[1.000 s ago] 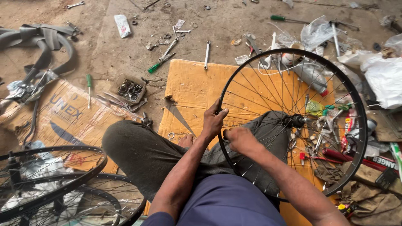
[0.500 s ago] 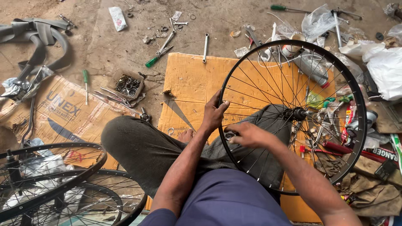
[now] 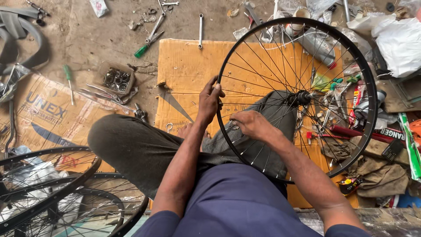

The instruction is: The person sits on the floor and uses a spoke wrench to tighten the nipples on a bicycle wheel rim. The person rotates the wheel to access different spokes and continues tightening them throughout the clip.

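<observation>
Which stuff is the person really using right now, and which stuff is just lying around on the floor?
In use:
- bicycle wheel, propped on the lap
- left hand, gripping its rim
- right hand, fingers at the spokes near the rim

Just lying about:
- green-handled screwdriver
- spanner
- small box of metal parts
- spare wheels
- white plastic bag

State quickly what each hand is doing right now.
Left hand: closed, gripping the wheel rim.
Right hand: fingers pinched at the spokes near the rim.
</observation>
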